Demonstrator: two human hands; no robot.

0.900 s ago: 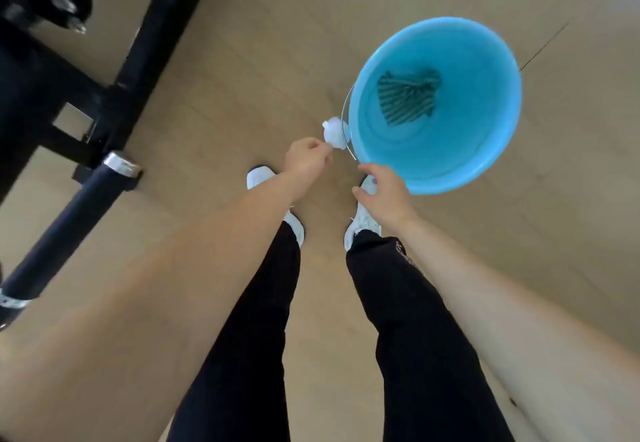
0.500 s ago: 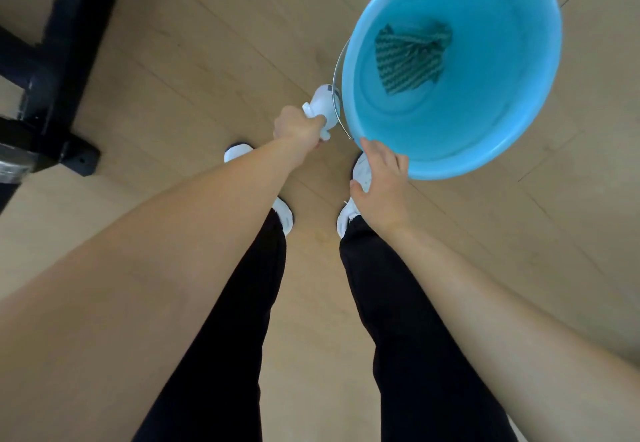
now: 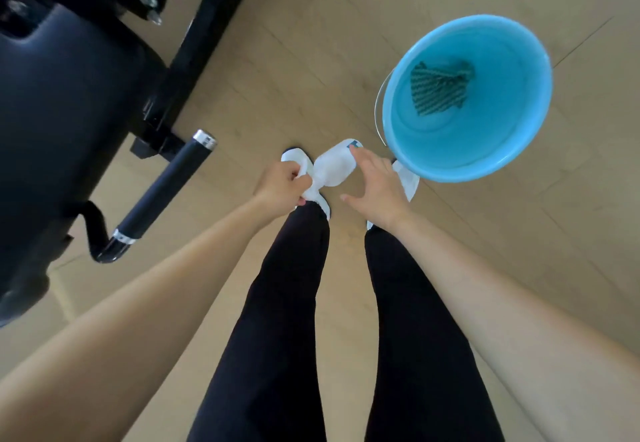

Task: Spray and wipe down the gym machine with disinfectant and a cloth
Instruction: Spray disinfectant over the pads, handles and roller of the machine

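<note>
White bottle (image 3: pixel 334 171) in curled left hand (image 3: pixel 281 186)

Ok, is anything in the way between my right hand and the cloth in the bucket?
Only the near rim of the blue bucket. The striped cloth lies uncovered inside, and the right hand is open by the spray bottle.

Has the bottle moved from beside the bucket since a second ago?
Yes. The bottle has left the rim of the bucket and come back over the shoes, gripped by the left hand.
</note>
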